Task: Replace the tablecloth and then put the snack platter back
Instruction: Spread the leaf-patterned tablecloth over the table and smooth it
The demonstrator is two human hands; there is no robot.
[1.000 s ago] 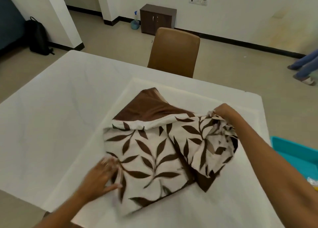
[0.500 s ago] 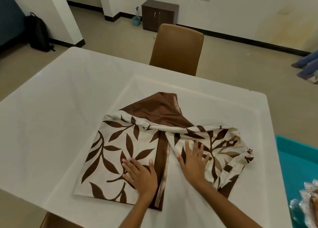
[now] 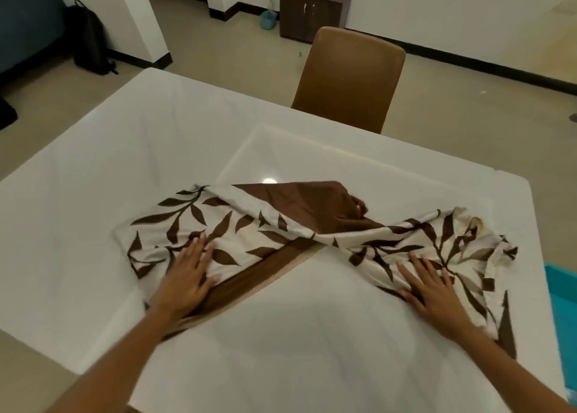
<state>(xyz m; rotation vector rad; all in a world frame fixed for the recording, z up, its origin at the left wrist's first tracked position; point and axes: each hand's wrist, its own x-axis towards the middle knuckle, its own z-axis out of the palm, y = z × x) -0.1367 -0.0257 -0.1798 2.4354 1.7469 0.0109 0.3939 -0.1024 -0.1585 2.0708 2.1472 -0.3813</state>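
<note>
1. A cream fabric tablecloth printed with brown leaves and edged in plain brown [image 3: 249, 234] lies part-unfolded and twisted mid-table.
2. The left hand [image 3: 187, 275] and right hand [image 3: 432, 287] press it with flat, spread fingers, gripping nothing.
3. Judged step: spreading; next, untwist the soft, creased middle.
4. Beneath is a smooth white rectangular table [image 3: 93, 163]; beyond it stands a tan padded chair [image 3: 349, 75].

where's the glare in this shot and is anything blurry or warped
Head view: a small bright glare spot on the white table just beyond the leaf-print tablecloth; wide-angle lens bows the table edges; the left hand and right hand look slightly soft; overall lighting is dim and warm.
</note>
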